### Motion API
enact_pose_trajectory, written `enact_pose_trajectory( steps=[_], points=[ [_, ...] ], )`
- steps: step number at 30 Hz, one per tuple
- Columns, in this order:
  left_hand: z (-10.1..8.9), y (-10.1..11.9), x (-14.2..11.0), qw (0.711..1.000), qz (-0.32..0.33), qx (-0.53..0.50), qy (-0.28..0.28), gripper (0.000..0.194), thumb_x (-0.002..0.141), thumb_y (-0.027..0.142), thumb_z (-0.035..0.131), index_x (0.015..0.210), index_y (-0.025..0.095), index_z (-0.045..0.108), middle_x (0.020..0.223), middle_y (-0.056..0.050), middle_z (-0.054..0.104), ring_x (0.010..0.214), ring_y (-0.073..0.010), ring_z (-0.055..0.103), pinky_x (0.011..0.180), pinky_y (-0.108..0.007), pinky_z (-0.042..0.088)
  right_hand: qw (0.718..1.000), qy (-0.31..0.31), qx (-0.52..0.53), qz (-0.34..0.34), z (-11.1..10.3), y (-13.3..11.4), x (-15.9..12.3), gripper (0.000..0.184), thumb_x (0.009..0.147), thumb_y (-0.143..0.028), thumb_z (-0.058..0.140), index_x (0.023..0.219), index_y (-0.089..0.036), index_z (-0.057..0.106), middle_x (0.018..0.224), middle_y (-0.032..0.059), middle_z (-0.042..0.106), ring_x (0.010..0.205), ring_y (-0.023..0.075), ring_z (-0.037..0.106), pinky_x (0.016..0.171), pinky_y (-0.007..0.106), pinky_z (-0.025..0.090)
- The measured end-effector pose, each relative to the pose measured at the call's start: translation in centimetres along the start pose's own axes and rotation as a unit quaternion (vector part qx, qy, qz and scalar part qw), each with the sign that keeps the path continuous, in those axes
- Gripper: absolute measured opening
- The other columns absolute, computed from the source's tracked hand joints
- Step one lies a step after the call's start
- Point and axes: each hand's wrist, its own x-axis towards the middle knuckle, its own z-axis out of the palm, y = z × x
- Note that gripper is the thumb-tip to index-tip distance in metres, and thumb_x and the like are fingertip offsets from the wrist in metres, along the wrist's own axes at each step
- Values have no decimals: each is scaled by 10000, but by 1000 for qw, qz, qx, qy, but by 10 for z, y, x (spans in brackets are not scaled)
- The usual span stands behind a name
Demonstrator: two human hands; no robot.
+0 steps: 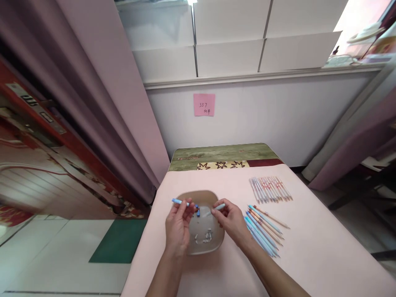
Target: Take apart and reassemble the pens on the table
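I see a smooth plastic tub (pixel 201 226), glossy plastic-looking pens (pixel 261 233), a smooth, matt worktop (pixel 324 255), a matt paper note (pixel 204 104), cloth curtain (pixel 77 82) and shiny floor tiles (pixel 62 247).

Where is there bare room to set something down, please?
The pink tabletop is bare between basin and green strip, and at near right, between loose pencils, right forearm and tabletop edge. Crowded: the basin, with left hand and right hand, and the pencil-like row.
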Motion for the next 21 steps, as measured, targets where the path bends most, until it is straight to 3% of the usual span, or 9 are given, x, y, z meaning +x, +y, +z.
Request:
enact_pose_trajectory(
  steps=[3,5,7,10,12,15,18,21],
  points=[
    [-12,10,7,986,101,134,14,285,751,311,680,991,180,601,874,-30,697,664,-133,657,689,-295,550,999,16,-33,-35,-6,-3,5,266,763,-416,646,871,-173,640,577,-30,537,497,109,485,457,209,411],
    [-20,14,9,947,161,277,-1,355,776,355,637,1090,203,573,866,-28,703,684,-159,664,692,-307,539,998,4,-35,-43,-7,-8,7,298,799,-431,606,926,-167,657,599,-16,565,516,118,518,483,217,431],
    [-28,16,9,882,207,423,-29,328,807,360,587,1103,220,569,884,-38,716,770,-196,676,724,-318,516,996,-2,-60,-66,-5,-15,9,299,826,-428,576,941,-167,666,595,-12,576,514,120,523,493,218,430],
    [-36,16,6,754,255,603,-49,177,843,312,521,972,225,605,910,-55,714,873,-239,657,755,-331,474,979,35,-148,-136,-1,-25,11,236,833,-378,577,900,-177,681,638,2,618,522,114,517,519,214,420],
    [-38,16,4,679,283,676,-50,139,846,269,504,914,216,613,924,-68,701,913,-253,629,785,-341,449,964,55,-198,-167,1,-28,13,200,835,-339,572,899,-187,684,711,18,660,553,117,543,555,215,430],
    [-38,19,2,599,295,742,-52,140,847,234,503,905,207,628,905,-75,692,908,-248,606,802,-337,420,950,44,-262,-167,5,-24,18,174,832,-291,563,921,-210,689,752,20,690,613,135,598,616,226,451],
    [-36,23,1,563,257,782,-76,189,847,211,505,976,229,642,852,-56,698,854,-237,616,756,-321,404,936,7,-322,-142,9,-12,23,163,805,-251,585,920,-237,701,761,13,713,679,160,642,673,245,461],
    [-33,25,1,584,221,775,-96,183,849,211,501,969,239,636,856,-44,707,853,-221,629,720,-290,398,933,-18,-336,-125,10,0,27,168,802,-242,591,920,-250,710,788,10,726,720,168,661,698,254,466]
  ],
)
